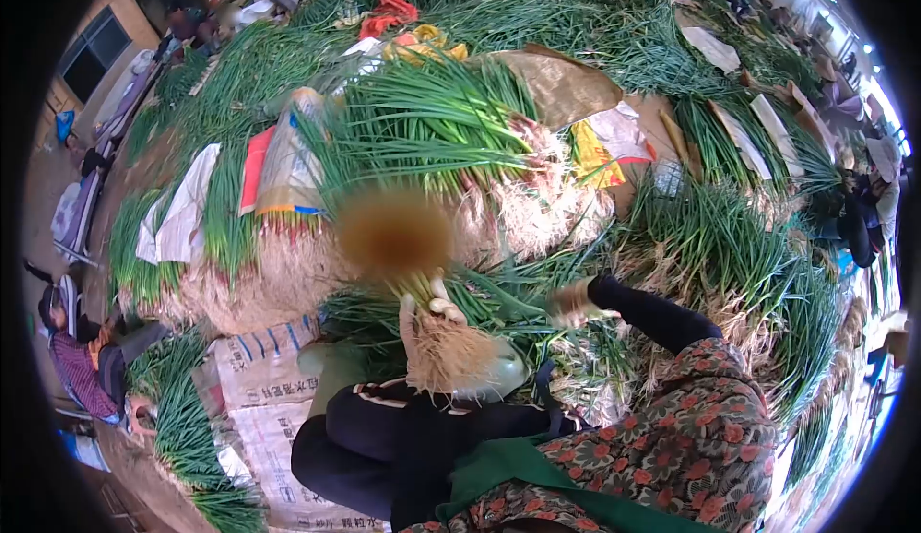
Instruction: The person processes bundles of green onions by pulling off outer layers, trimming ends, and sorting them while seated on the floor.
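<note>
My left hand [446, 309], pale and perhaps gloved, is closed around a bunch of green onions above my lap. The bunch's tangled, straw-coloured roots [451, 353] hang toward me, while a blurred brown spot hides part of its stalks. To the right, my right hand [572, 303] is smeared by motion below a dark sleeve, over loose green onions; its fingers cannot be made out. Just ahead of my hands lies a large heap of green onions [422, 130], with its pale roots [547, 197] facing me.
Printed sacks [264, 370] lie at my left by my knees. More green onions [758, 245] are piled along the right. Cloths and sacks, including a red one [389, 15], lie across the heaps. A person in a checked top [77, 370] sits at the far left; other people work farther back.
</note>
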A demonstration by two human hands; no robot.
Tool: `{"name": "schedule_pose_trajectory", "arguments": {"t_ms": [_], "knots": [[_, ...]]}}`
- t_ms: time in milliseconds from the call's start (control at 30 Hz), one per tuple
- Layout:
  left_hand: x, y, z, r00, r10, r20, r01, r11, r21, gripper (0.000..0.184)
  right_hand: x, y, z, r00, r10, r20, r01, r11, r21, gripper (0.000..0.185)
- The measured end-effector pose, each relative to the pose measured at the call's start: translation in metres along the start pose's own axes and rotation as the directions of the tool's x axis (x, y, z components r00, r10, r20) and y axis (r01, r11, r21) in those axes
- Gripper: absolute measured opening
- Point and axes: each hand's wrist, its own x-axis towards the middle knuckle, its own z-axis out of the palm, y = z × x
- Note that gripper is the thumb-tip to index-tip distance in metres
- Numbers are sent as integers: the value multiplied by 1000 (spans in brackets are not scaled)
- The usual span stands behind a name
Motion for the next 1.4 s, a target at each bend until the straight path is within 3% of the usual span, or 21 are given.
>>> {"name": "schedule_pose_trajectory", "arguments": {"t_ms": [33, 100, 133, 200, 233, 267, 400, 533, 600, 667, 700, 767, 867, 933, 967, 1033, 1067, 1133, 1267, 1367, 1400], "knots": [[4, -1, -5, 999, -7, -38, 10, 997, 76, 44, -9, -2, 1, 974, 109, 197, -113, 994, 8, 30], [6, -9, 2, 978, 42, -204, -2, 981, 194, 35, 12, 14, -15, 962, -102, -254, -36, 874, -485, 25], [5, -13, 3, 976, 89, -197, -43, 973, 225, 33, 36, 27, -38, 826, -182, -534, -210, 778, -592, 24], [9, -16, 4, 970, 178, -165, -123, 947, 297, 29, 7, -54, -145, 452, 53, -890, -241, 968, -65, 26], [12, -22, 10, 955, 232, -187, -174, 944, 281, 26, 11, -50, -174, 478, 173, -861, -326, 945, 9, 34], [17, -23, 9, 945, 266, -192, -196, 927, 321, 26, 35, -19, -187, 293, -129, -947, -303, 927, -220, 46], [21, -8, -7, 926, 327, -190, -223, 878, 424, 27, 44, -34, -209, 530, -164, -832, -523, 709, -472, 53], [23, -16, -2, 905, 288, -314, -152, 907, 394, 30, 23, -90, -174, 659, 320, -680, -488, 870, -63, 39], [28, -21, -1, 910, 257, -326, -95, 893, 439, 32, 43, -71, -100, 719, 55, -692, 226, 924, 309, 38], [23, -14, -19, 890, 234, -391, 2, 856, 517, 35, 46, -115, -50, 864, 166, -475, 154, 811, 564, 38], [22, -15, -19, 872, 240, -427, 43, 831, 554, 35, 54, -126, -27, 846, -2, -534, 367, 728, 579, 37], [20, -18, -10, 816, 330, -475, 89, 740, 666, 34, 33, -159, -40, 937, -46, -345, 303, 597, 743, 40], [16, -21, -5, 790, 404, -460, 30, 725, 689, 35, 45, -159, -33, 867, 30, -497, 383, 596, 705, 35], [13, -22, -6, 817, 357, -454, 22, 766, 643, 36, 46, -163, -21, 811, -60, -582, 272, 919, 285, 30], [11, -13, -16, 854, 300, -425, 49, 767, 640, 37, 44, -165, -21, 786, -119, -607, 176, 984, 34, 27], [4, -2, -28, 899, 233, -371, 67, 764, 642, 36, 54, -142, -19, 703, -216, -677, 260, 965, -37, 26], [2, -7, -17, 904, 226, -362, 33, 809, 587, 36, 55, -135, -24, 752, -19, -659, 275, 918, 287, 26], [4, -20, -1, 915, 212, -344, -33, 887, 461, 34, 57, -117, -32, 753, 377, -539, 342, 476, 810, 25], [7, -15, -17, 941, 107, -320, 35, 913, 407, 35, 48, -144, -39, 965, 117, -234, 194, 278, 941, 45], [9, -24, -14, 889, 212, -406, 14, 873, 487, 33, 55, -173, -52, 855, 33, -517, 382, 635, 672, 45], [8, -25, -9, 860, 265, -437, 7, 848, 529, 32, 70, -178, -53, 893, 186, -409, 326, 359, 875, 35]]}}
